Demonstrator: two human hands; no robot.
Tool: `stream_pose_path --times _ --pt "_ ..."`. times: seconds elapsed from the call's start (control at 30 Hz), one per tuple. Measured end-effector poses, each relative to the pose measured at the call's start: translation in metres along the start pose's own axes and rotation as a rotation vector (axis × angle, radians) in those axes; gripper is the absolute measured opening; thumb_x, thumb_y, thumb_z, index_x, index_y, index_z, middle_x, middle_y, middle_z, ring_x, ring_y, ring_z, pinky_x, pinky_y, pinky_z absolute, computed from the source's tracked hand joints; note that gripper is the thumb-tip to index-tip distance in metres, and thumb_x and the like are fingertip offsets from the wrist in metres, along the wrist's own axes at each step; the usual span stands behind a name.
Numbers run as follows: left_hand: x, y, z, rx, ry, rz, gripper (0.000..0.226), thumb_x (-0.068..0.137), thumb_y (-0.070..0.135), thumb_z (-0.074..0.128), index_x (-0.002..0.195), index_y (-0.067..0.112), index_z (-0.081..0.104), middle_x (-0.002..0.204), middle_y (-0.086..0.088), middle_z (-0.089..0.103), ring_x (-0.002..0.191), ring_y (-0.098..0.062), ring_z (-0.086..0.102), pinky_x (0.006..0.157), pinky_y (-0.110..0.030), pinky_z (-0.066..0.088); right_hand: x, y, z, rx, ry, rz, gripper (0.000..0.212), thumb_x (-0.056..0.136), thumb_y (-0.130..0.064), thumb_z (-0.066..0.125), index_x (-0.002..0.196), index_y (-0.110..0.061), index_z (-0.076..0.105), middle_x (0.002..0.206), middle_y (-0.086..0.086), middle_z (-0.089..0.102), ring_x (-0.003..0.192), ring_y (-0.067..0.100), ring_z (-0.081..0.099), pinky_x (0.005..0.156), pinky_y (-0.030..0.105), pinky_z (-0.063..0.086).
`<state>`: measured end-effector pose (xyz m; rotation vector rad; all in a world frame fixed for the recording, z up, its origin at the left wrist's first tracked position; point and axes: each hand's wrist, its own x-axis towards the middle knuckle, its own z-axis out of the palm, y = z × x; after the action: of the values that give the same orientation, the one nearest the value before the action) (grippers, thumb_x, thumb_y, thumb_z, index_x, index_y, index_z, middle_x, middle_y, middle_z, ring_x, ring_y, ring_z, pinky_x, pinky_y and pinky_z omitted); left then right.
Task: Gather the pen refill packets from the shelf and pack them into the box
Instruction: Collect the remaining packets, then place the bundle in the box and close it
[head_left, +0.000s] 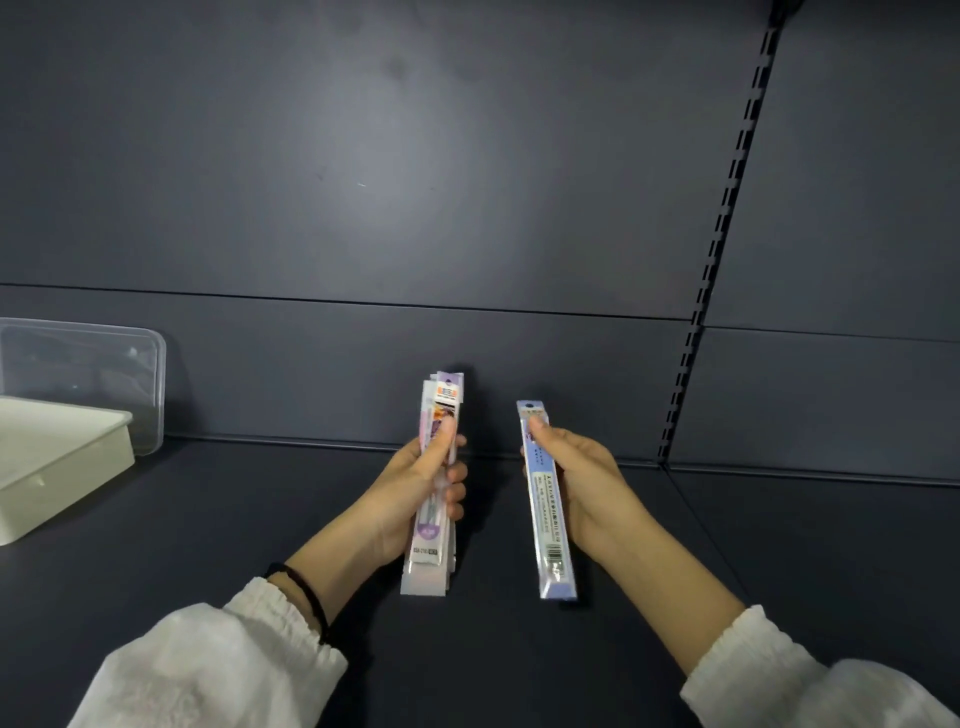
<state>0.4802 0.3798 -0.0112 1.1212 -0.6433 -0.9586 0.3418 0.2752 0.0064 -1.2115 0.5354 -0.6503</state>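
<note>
My left hand (415, 488) grips a stack of several pen refill packets (431, 561), white and lilac, held upright above the dark shelf. My right hand (582, 483) holds a single blue refill packet (548, 540), also upright, a short gap to the right of the stack. The white box (57, 467) sits open at the far left of the shelf, well apart from both hands. Its inside is mostly out of sight.
A clear plastic lid (104, 364) leans against the back wall behind the box. The dark shelf surface (260, 519) spreads between box and hands. A slotted upright (717, 249) runs up the back panel on the right.
</note>
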Motion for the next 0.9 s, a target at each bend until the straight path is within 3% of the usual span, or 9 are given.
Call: stream_pose_path --times 0.17,0.27,0.33,0.4,0.47,0.57,0.7,0.8,0.9 --pt "-0.009 -0.006 0.016 0.135 -0.133 -0.057 0.043 0.095 0.04 0.047 0.117 0.005 0.056 0.08 -0.007 0.069 0.066 -0.016 0.067 0.06 -0.029 0.056 -0.001 0.008 0.008 -0.003 -0.008 -0.084 0.026 0.089 -0.036 0.062 0.073 -0.015 0.062 0.073 0.004 0.068 0.066 0.016 0.064 0.071 0.032 0.054" --pt "-0.012 -0.006 0.02 0.159 -0.201 -0.103 0.04 0.095 0.038 0.047 0.117 0.007 0.058 0.083 -0.005 0.072 0.071 -0.016 0.069 0.069 -0.03 0.058 -0.004 0.01 0.01 -0.149 0.024 -0.152 0.03 0.092 -0.038 0.056 0.083 -0.01 0.058 0.068 0.003 0.066 0.057 0.012 0.064 0.047 0.02 0.048" --pt "-0.014 -0.006 0.023 0.154 -0.244 -0.115 0.043 0.095 0.04 0.047 0.119 0.006 0.058 0.091 -0.011 0.071 0.078 -0.021 0.07 0.078 -0.036 0.059 -0.005 0.009 0.009 -0.222 0.017 -0.187 0.035 0.092 -0.04 0.056 0.087 -0.005 0.057 0.066 0.004 0.064 0.055 0.013 0.063 0.04 0.02 0.044" --pt "-0.016 -0.006 0.027 0.119 -0.286 -0.126 0.043 0.096 0.039 0.046 0.121 0.005 0.056 0.091 -0.014 0.07 0.078 -0.025 0.07 0.075 -0.038 0.059 -0.003 0.01 0.008 -0.266 0.023 -0.235 0.039 0.091 -0.039 0.058 0.088 0.0 0.056 0.073 0.008 0.064 0.063 0.015 0.064 0.05 0.022 0.05" --pt "-0.018 -0.006 0.03 0.083 -0.311 -0.131 0.035 0.096 0.038 0.046 0.115 0.008 0.053 0.078 -0.009 0.064 0.067 -0.022 0.067 0.067 -0.036 0.057 -0.002 0.009 0.007 -0.286 0.036 -0.279 0.036 0.091 -0.034 0.06 0.088 0.002 0.058 0.08 0.007 0.065 0.07 0.011 0.065 0.062 0.021 0.052" --pt "-0.018 -0.007 0.029 0.027 -0.348 -0.122 0.026 0.094 0.039 0.049 0.104 0.016 0.049 0.063 -0.002 0.048 0.049 -0.014 0.051 0.055 -0.032 0.053 0.0 0.007 0.007 -0.241 0.035 -0.289 0.023 0.09 -0.023 0.063 0.093 -0.002 0.057 0.086 0.001 0.069 0.072 0.0 0.064 0.066 0.015 0.05" --pt "-0.018 -0.003 0.03 0.113 -0.374 0.079 0.029 0.091 0.041 0.048 0.112 0.022 0.053 0.059 0.002 0.044 0.045 -0.011 0.044 0.049 -0.027 0.048 -0.003 -0.004 0.01 -0.147 0.009 -0.346 0.024 0.086 -0.019 0.068 0.106 -0.012 0.056 0.105 0.004 0.071 0.091 0.011 0.068 0.082 0.025 0.053" --pt "-0.019 -0.002 0.038 0.165 -0.334 0.345 0.034 0.09 0.038 0.051 0.12 0.021 0.051 0.061 -0.001 0.051 0.051 -0.014 0.051 0.053 -0.03 0.051 -0.015 -0.015 0.017 -0.182 -0.054 -0.494 0.013 0.087 -0.017 0.066 0.098 -0.012 0.065 0.092 -0.002 0.073 0.085 0.009 0.069 0.072 0.022 0.055" --pt "-0.018 -0.008 0.041 0.183 -0.285 0.482 0.034 0.09 0.042 0.054 0.114 0.018 0.051 0.065 -0.003 0.058 0.058 -0.016 0.058 0.06 -0.031 0.053 -0.022 -0.022 0.021 -0.213 -0.092 -0.588 0.019 0.08 -0.026 0.068 0.088 -0.009 0.068 0.088 0.005 0.07 0.078 0.013 0.068 0.061 0.02 0.053"
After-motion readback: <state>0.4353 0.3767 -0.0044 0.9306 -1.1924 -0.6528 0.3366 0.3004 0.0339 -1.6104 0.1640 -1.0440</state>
